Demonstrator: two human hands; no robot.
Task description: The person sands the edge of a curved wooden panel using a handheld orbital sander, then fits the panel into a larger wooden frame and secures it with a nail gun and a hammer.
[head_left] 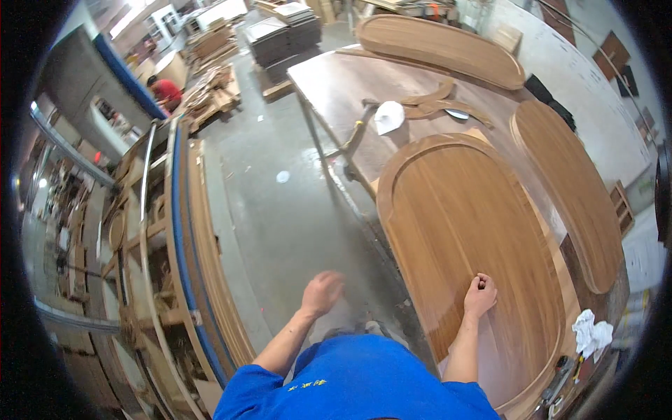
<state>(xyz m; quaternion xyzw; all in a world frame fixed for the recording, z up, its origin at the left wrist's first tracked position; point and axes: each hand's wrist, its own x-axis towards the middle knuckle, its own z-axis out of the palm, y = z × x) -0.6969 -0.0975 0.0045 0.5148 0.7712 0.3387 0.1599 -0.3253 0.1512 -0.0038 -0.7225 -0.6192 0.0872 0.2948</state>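
Observation:
A large oval wooden panel [462, 224] with a raised rim lies flat on the workbench [336, 84] at my right. My right hand [480, 295] rests on the near part of the panel, fingers curled into a loose fist; whether it holds something small I cannot tell. My left hand [323, 292] hangs over the concrete floor [280, 210] to the left of the bench, blurred, fingers loosely bent and holding nothing that I can see. My blue sleeves fill the lower edge.
Two more oval wooden panels [574, 189] [441, 45] lie on the bench, with curved offcuts [437, 105], a white cloth [388, 115] and a crumpled white rag [590, 332]. Curved wooden frames [196, 245] stand at my left. A person in red [166, 91] crouches far back by stacked boards [283, 35].

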